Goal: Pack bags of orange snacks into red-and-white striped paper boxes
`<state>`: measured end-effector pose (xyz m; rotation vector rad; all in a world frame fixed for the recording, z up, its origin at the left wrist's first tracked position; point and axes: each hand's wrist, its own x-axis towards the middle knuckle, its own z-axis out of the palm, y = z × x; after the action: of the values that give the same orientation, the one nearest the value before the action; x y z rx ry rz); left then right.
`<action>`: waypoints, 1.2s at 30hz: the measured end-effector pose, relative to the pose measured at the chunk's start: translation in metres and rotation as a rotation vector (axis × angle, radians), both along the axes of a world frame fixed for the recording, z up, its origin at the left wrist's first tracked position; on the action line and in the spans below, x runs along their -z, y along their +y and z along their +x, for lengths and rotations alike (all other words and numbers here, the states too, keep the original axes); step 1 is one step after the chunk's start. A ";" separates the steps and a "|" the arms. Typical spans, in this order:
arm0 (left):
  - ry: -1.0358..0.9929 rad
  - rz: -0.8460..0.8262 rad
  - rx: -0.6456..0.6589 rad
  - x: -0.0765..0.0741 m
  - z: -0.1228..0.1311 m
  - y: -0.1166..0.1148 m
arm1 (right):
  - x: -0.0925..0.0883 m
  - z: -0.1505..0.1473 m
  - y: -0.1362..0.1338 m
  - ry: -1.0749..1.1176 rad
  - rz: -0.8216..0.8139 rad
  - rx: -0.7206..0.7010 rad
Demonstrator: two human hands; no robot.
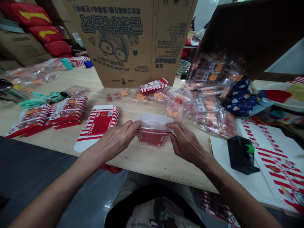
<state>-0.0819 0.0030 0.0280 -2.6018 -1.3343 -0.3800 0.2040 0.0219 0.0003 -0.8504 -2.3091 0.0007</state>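
Observation:
In the middle of the head view, a red carton point(152, 139) with a white flap stands upright near the table's front edge. My left hand point(122, 134) pinches its left top corner, and my right hand point(186, 142) grips the right top corner. Clear plastic shows along its upper edge; what is inside cannot be made out. Left of my left hand lies a red-and-white striped carton point(102, 125) with a white flap towards me. Beyond my right hand spreads a pile of clear packets point(206, 106) with orange and red pieces.
A large cardboard box point(133, 47) stands behind the carton. Filled striped boxes point(68, 110) lie at left beside a teal cloth point(42, 98). At right, a black tape dispenser point(239, 155) rests on flat printed cartons point(277, 167). A dark open box point(237, 34) backs the packets.

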 end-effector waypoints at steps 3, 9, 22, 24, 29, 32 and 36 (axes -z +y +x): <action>0.059 -0.088 -0.133 -0.016 0.020 -0.007 | -0.022 -0.006 -0.005 -0.311 -0.036 0.138; 0.063 -0.085 -0.183 -0.037 0.036 0.001 | -0.038 -0.010 -0.008 -0.320 -0.157 0.199; -1.346 0.128 -0.168 0.080 0.053 0.024 | 0.052 -0.030 0.013 0.584 -0.007 0.113; -1.288 0.127 -0.152 0.079 0.052 0.024 | 0.045 -0.025 0.015 0.544 -0.034 0.048; -1.169 0.069 -0.082 0.071 0.044 0.026 | 0.026 -0.015 0.019 0.464 -0.116 -0.070; -1.307 -0.039 -0.094 0.065 0.045 0.028 | 0.019 -0.011 0.024 0.461 -0.211 -0.130; -1.380 -0.311 0.023 0.056 0.041 0.034 | 0.015 -0.007 0.030 0.616 -0.447 -0.164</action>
<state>-0.0406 0.0369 -0.0279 -2.4647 -1.6811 -2.4071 0.1972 0.0523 -0.0144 -0.7326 -1.7970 0.7671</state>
